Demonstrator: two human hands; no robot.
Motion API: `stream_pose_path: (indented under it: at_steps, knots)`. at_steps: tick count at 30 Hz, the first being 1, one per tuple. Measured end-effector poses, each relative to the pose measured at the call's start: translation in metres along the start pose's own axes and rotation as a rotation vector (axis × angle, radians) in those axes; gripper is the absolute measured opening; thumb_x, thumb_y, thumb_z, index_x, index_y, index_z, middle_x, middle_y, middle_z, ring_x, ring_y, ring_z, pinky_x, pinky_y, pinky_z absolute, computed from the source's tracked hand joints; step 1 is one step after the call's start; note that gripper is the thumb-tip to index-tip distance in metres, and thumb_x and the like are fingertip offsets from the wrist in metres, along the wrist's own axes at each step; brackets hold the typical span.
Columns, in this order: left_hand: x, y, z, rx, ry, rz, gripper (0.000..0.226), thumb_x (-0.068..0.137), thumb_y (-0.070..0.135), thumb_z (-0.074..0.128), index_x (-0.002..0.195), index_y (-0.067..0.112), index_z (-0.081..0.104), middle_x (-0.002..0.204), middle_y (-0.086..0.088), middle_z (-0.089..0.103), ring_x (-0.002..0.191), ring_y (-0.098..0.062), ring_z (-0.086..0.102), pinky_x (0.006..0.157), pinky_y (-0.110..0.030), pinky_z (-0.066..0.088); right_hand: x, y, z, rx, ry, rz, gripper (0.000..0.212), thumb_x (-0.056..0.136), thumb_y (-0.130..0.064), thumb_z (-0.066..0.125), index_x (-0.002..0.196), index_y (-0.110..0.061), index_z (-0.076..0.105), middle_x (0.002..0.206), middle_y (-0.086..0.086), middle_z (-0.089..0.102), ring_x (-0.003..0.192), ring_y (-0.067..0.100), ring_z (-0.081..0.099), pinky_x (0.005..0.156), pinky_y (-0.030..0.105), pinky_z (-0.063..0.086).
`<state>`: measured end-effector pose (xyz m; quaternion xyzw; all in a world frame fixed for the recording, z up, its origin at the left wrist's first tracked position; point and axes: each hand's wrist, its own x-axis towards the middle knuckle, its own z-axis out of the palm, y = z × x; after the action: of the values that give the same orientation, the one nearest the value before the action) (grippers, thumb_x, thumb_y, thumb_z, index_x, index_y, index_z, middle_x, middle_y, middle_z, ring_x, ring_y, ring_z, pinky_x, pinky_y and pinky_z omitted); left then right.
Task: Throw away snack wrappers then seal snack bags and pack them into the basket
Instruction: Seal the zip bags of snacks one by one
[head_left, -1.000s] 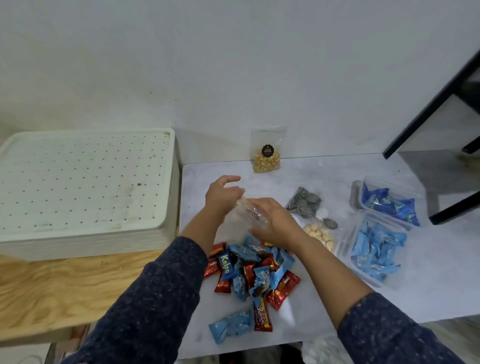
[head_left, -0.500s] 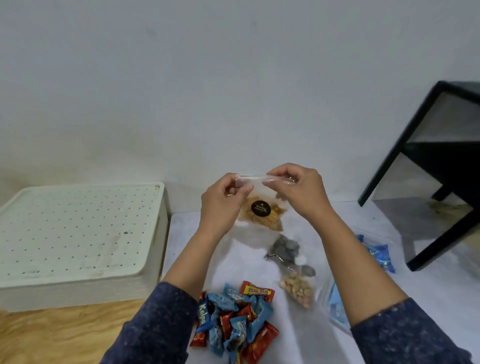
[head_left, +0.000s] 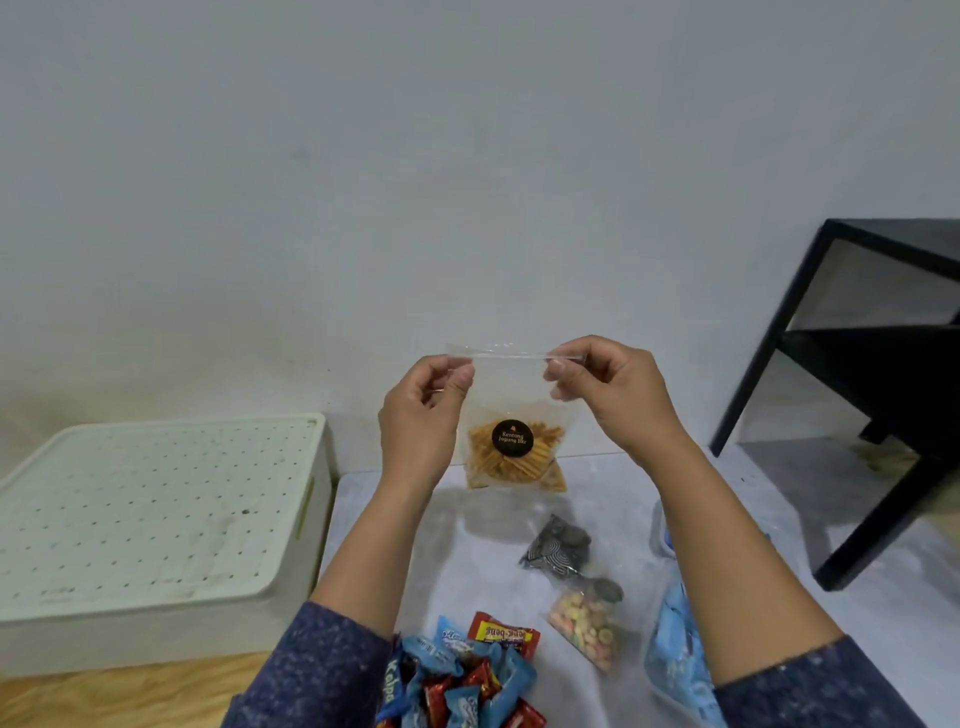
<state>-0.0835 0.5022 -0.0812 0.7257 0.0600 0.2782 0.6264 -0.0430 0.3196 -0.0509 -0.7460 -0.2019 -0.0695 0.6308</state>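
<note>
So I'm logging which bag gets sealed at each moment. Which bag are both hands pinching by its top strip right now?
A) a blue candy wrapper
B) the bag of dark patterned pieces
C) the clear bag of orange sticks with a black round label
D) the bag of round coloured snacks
C: the left hand and right hand pinch the top edge of the clear bag of orange sticks, held up above the white table.

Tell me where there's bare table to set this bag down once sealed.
Bare patch: the grey table between the white perforated box and the dark-patterned bag, under the held snack bag. Crowded: the candy pile at the front, and bags toward the right.
</note>
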Motion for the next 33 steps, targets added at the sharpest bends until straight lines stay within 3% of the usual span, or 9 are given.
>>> stream_pose_path:
  at_steps: [7,11,15,18,23,28,33]
  knots:
    - [-0.009,0.005,0.002,-0.045,0.021,0.021,0.008,0.086,0.033,0.064,0.079,0.036,0.068,0.072,0.025,0.064,0.065,-0.001,0.048,0.068,-0.019,0.044,-0.010,0.000,-0.003,0.085,-0.002,0.031,0.014,0.090,-0.003,0.056,0.083,-0.015,0.061,0.071,-0.003,0.071,0.062,0.010,0.067,0.066,0.021,0.056]
    - [-0.015,0.004,0.003,-0.067,0.006,0.036,0.009,0.086,0.031,0.065,0.080,0.037,0.068,0.077,0.023,0.064,0.069,-0.002,0.050,0.072,-0.020,0.046,-0.014,0.002,-0.004,0.021,0.029,0.015,0.015,0.090,-0.007,0.058,0.081,-0.020,0.060,0.078,-0.009,0.071,0.075,0.004,0.065,0.071,0.023,0.052]
    - [-0.021,0.005,0.003,-0.060,0.013,0.044,0.011,0.086,0.033,0.065,0.077,0.038,0.066,0.079,0.022,0.064,0.067,0.002,0.049,0.073,-0.019,0.044,-0.017,0.002,-0.008,-0.015,0.069,-0.008,0.021,0.084,-0.013,0.066,0.070,-0.028,0.062,0.080,-0.008,0.066,0.076,-0.002,0.057,0.066,0.009,0.045]
    - [-0.022,0.007,0.003,-0.094,0.026,0.048,0.013,0.085,0.029,0.066,0.074,0.036,0.066,0.077,0.019,0.064,0.071,-0.002,0.051,0.073,-0.021,0.044,-0.019,0.001,-0.007,-0.005,0.082,-0.007,0.020,0.084,-0.014,0.067,0.070,-0.026,0.061,0.081,-0.007,0.064,0.074,-0.006,0.057,0.064,0.006,0.044]
    - [-0.023,0.009,0.000,-0.111,0.035,0.060,0.016,0.086,0.026,0.065,0.073,0.035,0.065,0.078,0.015,0.063,0.078,-0.006,0.054,0.075,-0.023,0.045,-0.024,-0.002,-0.003,0.075,-0.009,0.021,0.013,0.085,-0.012,0.065,0.078,-0.023,0.065,0.081,0.000,0.071,0.077,0.008,0.064,0.066,0.019,0.050]
    - [-0.027,0.008,-0.001,-0.075,-0.057,0.019,0.012,0.084,0.030,0.067,0.074,0.036,0.068,0.078,0.017,0.066,0.078,-0.002,0.055,0.074,-0.022,0.046,-0.024,-0.003,0.001,0.041,0.009,0.027,0.016,0.085,-0.003,0.063,0.077,-0.016,0.065,0.073,-0.004,0.070,0.067,0.003,0.063,0.059,0.017,0.050]
    - [-0.025,0.009,-0.001,-0.018,-0.043,0.007,0.014,0.083,0.026,0.069,0.072,0.035,0.069,0.080,-0.001,0.067,0.070,-0.001,0.054,0.068,-0.028,0.046,-0.024,-0.005,0.005,0.091,-0.088,0.073,0.010,0.083,-0.007,0.067,0.078,-0.015,0.068,0.078,0.006,0.073,0.068,0.008,0.066,0.061,0.019,0.053]
